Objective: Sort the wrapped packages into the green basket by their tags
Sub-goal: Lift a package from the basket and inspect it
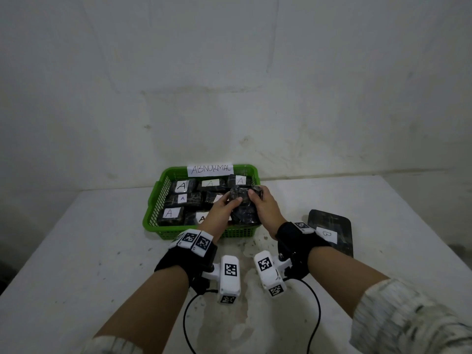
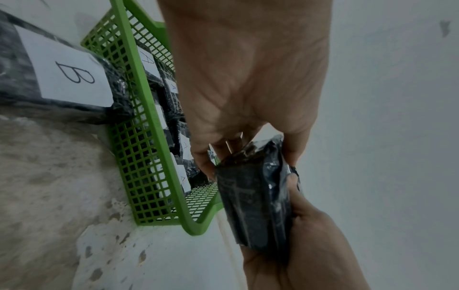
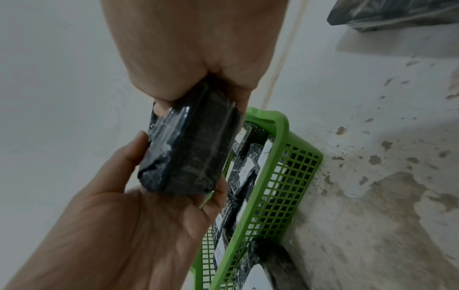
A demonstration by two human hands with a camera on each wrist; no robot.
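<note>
I hold a black plastic-wrapped package (image 1: 244, 209) in both hands just above the right front part of the green basket (image 1: 163, 232). My left hand (image 1: 229, 201) grips its left side and my right hand (image 1: 256, 195) grips its right and top. In the left wrist view the package (image 2: 255, 200) shows no tag, and none shows on the package (image 3: 191, 157) in the right wrist view. The basket holds several black packages tagged A (image 1: 181, 186) and carries a paper sign reading ABNORMAL (image 1: 210, 169).
A flat black package tagged B (image 1: 329, 232) lies on the white table (image 1: 89, 251) to the right of the basket, close to my right wrist. A white wall stands just behind the basket. The stained tabletop stretches to the left and front.
</note>
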